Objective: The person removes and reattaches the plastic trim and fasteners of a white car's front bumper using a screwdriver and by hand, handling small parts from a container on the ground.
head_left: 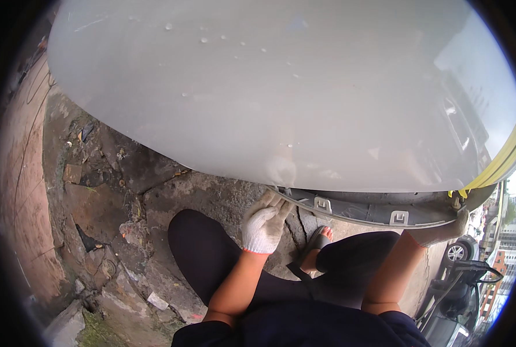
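Observation:
A large glossy grey car panel (269, 98) with small raised specks fills the upper view. Along its lower edge runs a curved dark grey strip (359, 208) with pale square clips (398, 217). My left hand (266, 222), in a white knit glove, grips the strip's left part from below, fingertips partly hidden at the edge. My gloved right hand (443, 230) holds the strip at its right end, fingers mostly hidden. Yellow tape (492, 168) lines the panel's right side, close above that hand.
Cracked, broken concrete (119, 231) with debris lies under me, bordered by a pinkish paved strip (23, 191) at left. My sandalled foot (313, 248) is below the panel. A parked car's wheel (457, 253), a black framed object (466, 277) and distant buildings show at right.

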A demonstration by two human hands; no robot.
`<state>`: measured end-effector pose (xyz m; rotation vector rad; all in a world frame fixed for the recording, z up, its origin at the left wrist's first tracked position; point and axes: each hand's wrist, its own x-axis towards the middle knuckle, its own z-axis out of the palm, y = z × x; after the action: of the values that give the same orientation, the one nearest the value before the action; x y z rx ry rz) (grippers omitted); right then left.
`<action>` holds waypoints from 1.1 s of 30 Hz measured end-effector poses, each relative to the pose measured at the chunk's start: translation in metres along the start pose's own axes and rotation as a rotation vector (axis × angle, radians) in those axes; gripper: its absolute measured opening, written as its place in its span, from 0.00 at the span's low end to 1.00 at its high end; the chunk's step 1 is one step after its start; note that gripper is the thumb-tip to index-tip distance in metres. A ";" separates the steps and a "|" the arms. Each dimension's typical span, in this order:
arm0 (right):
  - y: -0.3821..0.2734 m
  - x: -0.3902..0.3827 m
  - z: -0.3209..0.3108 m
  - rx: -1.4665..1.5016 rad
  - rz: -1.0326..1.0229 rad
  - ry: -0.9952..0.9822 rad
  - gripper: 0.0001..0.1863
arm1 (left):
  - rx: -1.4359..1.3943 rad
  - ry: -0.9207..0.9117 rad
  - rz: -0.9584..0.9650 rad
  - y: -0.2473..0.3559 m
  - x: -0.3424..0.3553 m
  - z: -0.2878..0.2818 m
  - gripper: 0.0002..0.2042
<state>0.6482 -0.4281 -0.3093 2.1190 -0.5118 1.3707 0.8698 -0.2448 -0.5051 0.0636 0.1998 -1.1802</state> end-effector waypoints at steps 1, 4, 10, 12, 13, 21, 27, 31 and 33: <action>-0.001 0.000 0.000 -0.051 -0.012 0.005 0.32 | 0.014 0.006 0.009 0.001 -0.001 0.001 0.25; 0.001 -0.002 -0.002 -0.179 -0.042 0.021 0.33 | 0.034 0.002 0.014 0.002 -0.003 0.010 0.25; 0.002 -0.003 0.000 -0.229 -0.081 0.054 0.35 | -0.017 -0.026 0.008 0.001 -0.002 0.014 0.27; -0.002 -0.001 0.006 -0.155 -0.073 0.075 0.35 | -0.031 -0.033 0.014 0.002 -0.002 0.022 0.27; -0.003 -0.001 0.008 -0.131 -0.070 0.086 0.34 | -0.032 -0.037 0.024 0.002 -0.003 0.026 0.26; -0.010 -0.003 0.027 0.153 0.082 0.209 0.30 | 0.132 0.048 0.041 0.002 -0.006 0.051 0.20; -0.030 0.027 0.016 1.279 1.274 0.191 0.37 | 0.642 0.147 0.105 0.004 0.004 0.040 0.14; -0.031 0.027 0.021 1.307 1.283 0.314 0.40 | 0.765 0.214 0.205 -0.005 0.004 0.041 0.16; -0.031 0.026 0.023 1.327 1.270 0.328 0.40 | 0.837 0.234 0.266 -0.007 0.006 0.034 0.17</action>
<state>0.6929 -0.4192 -0.3009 2.3006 -1.0866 3.4372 0.8697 -0.2586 -0.4725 0.9373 -0.1082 -0.9204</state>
